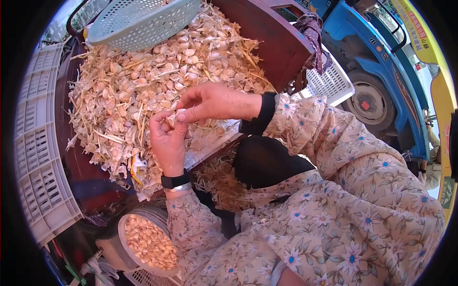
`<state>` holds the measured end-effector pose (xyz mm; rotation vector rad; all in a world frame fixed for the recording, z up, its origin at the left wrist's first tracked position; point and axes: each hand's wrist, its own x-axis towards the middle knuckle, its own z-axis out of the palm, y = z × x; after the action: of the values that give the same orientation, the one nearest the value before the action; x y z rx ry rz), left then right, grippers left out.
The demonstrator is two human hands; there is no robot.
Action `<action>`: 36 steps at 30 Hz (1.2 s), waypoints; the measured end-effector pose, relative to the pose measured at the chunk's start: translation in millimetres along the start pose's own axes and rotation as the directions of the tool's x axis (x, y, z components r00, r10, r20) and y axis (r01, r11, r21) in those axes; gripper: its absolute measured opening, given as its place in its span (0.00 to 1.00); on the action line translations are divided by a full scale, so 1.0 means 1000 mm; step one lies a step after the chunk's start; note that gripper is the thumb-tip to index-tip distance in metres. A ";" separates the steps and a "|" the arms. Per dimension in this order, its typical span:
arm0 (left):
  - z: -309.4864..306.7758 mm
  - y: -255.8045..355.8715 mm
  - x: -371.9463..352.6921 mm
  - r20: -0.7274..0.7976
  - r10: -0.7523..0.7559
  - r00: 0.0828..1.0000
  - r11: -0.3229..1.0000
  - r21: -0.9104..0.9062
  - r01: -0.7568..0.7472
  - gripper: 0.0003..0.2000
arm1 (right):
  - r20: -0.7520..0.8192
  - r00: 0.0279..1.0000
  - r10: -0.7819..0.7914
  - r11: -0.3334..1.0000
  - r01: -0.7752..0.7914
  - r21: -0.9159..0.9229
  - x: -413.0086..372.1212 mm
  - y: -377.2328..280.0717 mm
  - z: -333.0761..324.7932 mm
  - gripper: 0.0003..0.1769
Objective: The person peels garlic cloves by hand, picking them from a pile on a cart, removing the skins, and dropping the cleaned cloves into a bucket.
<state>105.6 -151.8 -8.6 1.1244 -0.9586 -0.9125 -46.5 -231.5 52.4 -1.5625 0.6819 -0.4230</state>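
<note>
Both my hands meet over a large heap of garlic cloves [143, 95] mixed with papery skins and dry stalks. Between the fingertips is a garlic clove [177, 113], mostly covered by them. My left hand [168, 143] pinches it from below, with fingers curled. From the right, my right hand [207, 102] closes thumb and forefinger on the same clove. Below my left forearm stands a white bucket [125, 245] holding many peeled garlic cloves [149, 242].
A pale green plastic basket [143, 31] rests on the heap's far side. White slatted crates [40, 157] stack along the left. Dark red panels [272, 38] border the heap. A white basket [334, 83] and a blue vehicle [386, 71] stand to the right.
</note>
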 end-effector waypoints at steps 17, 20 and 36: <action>0.037 -0.010 -0.010 0.042 -0.150 0.988 0.930 -0.332 0.156 0.17 | -0.236 0.971 0.040 0.901 0.067 0.428 -0.017 0.035 0.010 0.10; 0.032 -0.015 -0.011 0.073 -0.129 0.989 0.961 -0.237 0.143 0.16 | -0.248 0.966 0.077 0.893 0.044 0.447 -0.020 0.036 0.014 0.09; 0.032 -0.010 -0.020 0.334 -0.249 0.909 0.835 -0.402 0.376 0.17 | -0.122 0.991 0.048 0.792 0.036 0.610 -0.040 0.046 -0.001 0.09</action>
<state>67.5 -144.4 -16.6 0.7671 -0.7198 -1.5095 -85.1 -207.3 12.4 -0.9150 0.5702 -0.6727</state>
